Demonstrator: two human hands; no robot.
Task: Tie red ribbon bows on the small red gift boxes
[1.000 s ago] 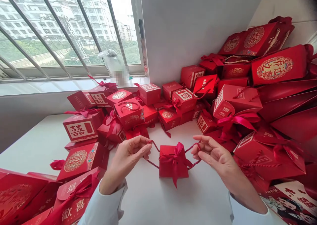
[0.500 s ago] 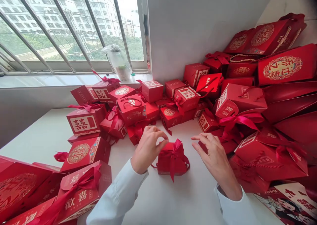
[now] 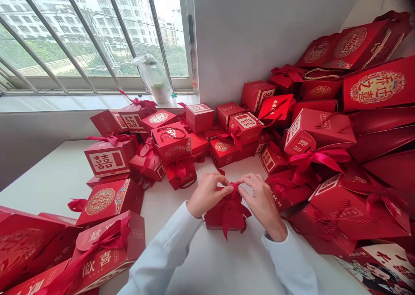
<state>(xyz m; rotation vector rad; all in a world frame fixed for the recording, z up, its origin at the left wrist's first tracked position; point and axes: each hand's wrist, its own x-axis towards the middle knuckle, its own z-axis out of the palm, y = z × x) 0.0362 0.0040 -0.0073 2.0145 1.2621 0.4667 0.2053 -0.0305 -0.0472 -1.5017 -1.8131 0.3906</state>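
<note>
A small red gift box (image 3: 214, 219) stands on the white table in front of me, its top partly covered by my fingers. A red ribbon bow (image 3: 228, 213) sits on its near side, one tail hanging down the front. My left hand (image 3: 209, 193) pinches the bow's left loop at the top, thumb and fingertips together. From the other side my right hand (image 3: 259, 200) grips the right part of the same bow between thumb and fingers. Both hands rest at the upper edge of the box.
Red gift boxes (image 3: 170, 141) with ribbons and gold print are heaped along the wall. More boxes (image 3: 319, 130) and large gift bags (image 3: 378, 85) pile up on the right. Another box (image 3: 112, 249) lies at the left. A bagged cup (image 3: 157, 81) stands on the windowsill.
Both hands have come inward to the box and closed on its bow; before, they hovered apart on either side. The box has stayed almost in place.
</note>
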